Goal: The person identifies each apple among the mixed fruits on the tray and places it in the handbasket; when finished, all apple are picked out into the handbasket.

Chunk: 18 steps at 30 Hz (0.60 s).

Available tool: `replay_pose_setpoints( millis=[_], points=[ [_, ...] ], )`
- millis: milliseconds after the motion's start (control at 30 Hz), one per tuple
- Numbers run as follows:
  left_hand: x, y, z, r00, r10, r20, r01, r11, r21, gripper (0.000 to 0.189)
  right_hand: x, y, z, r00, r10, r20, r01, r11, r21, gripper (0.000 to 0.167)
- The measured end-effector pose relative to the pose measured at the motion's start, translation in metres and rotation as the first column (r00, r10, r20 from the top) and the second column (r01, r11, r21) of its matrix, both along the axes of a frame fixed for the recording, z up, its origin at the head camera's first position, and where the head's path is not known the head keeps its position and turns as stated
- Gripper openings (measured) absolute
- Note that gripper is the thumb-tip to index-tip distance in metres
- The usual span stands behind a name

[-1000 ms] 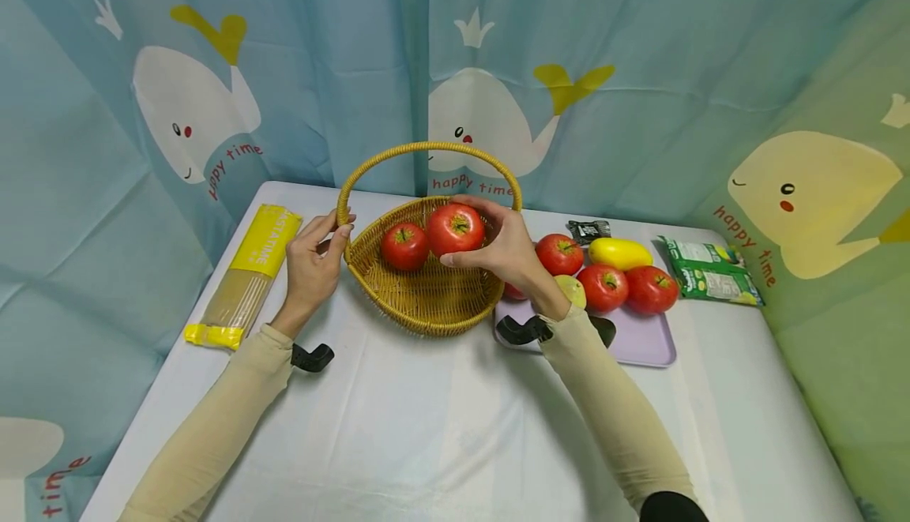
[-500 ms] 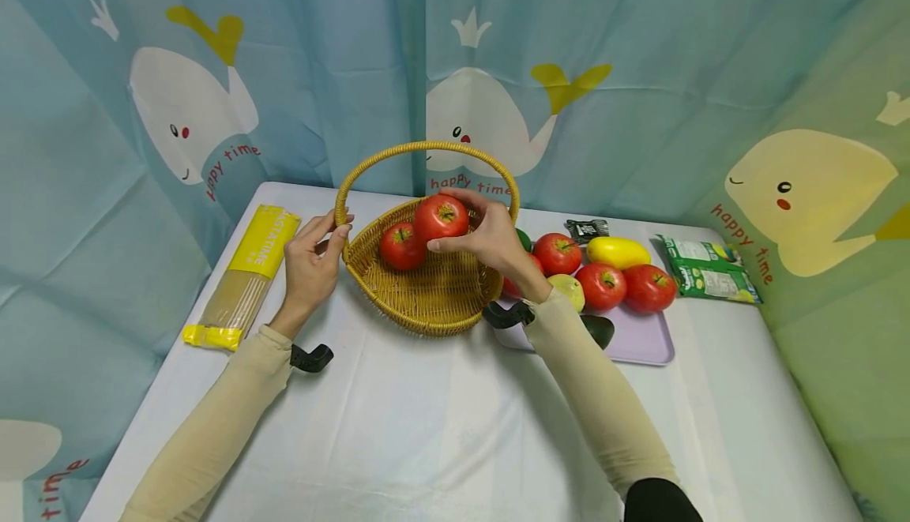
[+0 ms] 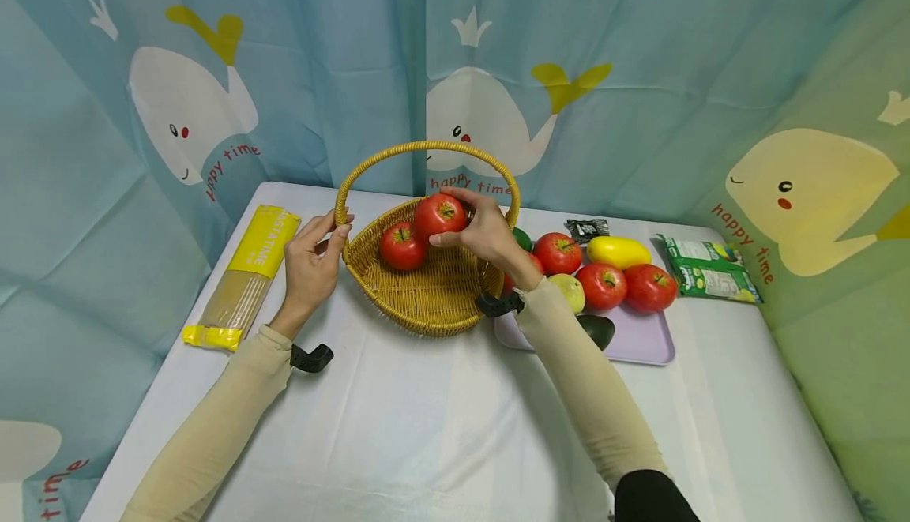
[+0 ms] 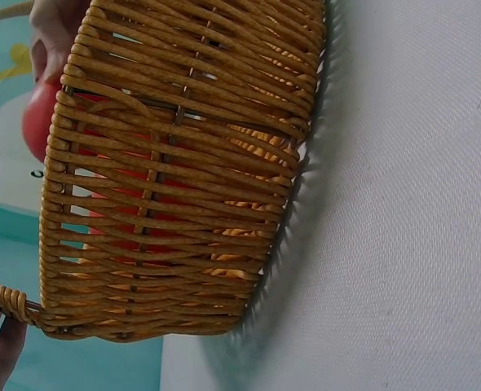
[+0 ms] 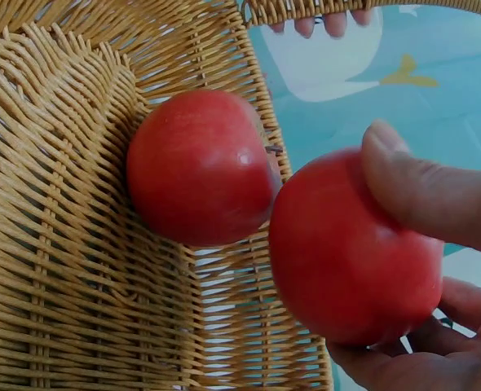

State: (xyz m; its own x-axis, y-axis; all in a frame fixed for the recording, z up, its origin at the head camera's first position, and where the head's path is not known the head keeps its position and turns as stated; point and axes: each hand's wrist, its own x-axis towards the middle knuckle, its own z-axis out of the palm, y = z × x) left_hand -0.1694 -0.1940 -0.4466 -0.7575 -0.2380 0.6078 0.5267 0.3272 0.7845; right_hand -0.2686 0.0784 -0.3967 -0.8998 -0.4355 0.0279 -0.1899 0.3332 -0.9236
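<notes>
A yellow-brown wicker basket (image 3: 434,309) with a tall arched handle (image 3: 426,145) stands at the back middle of the table. My left hand (image 3: 313,261) pinches the handle's left foot between thumb and fingers. In my right hand (image 3: 492,230) is a red apple (image 3: 439,215), gripped with the thumb on the near side and the fingers behind. It is held at the basket's back rim, as the right wrist view shows. Another red apple (image 3: 402,247) lies inside the basket on the left, right beside the held one. Through the weave in the left wrist view, red apple (image 4: 134,204) shows.
Right of the basket, a lilac tray (image 3: 650,344) bears several red apples (image 3: 601,285), a pale green fruit (image 3: 570,291), a yellow fruit (image 3: 618,253) and an avocado (image 3: 597,331). Green snack packs (image 3: 711,269) and a small black packet (image 3: 587,230) lie behind. Pasta (image 3: 245,277) lies left.
My right hand has carried the apple left and slightly back, up beside the apple in the basket, and barely moves over the last half second. My left hand stays on the handle.
</notes>
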Motion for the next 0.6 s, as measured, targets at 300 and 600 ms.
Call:
replay_pose_setpoints(
  millis=[300,600],
  points=[
    [-0.0001,-0.0007,-0.0006,1.000,-0.013,-0.014,0.013,1.000,0.004,0.031,-0.0037,-0.0016,-0.0024,1.000,-0.008,0.030,0.006,0.999,0.039,0.086],
    [-0.0007,-0.0001,0.0001,1.000,0.005,-0.014,-0.006,1.000,-0.012,0.029,-0.0049,-0.0018,-0.0027,1.000,-0.018,0.024,0.013,0.983,0.182,0.087]
  ],
)
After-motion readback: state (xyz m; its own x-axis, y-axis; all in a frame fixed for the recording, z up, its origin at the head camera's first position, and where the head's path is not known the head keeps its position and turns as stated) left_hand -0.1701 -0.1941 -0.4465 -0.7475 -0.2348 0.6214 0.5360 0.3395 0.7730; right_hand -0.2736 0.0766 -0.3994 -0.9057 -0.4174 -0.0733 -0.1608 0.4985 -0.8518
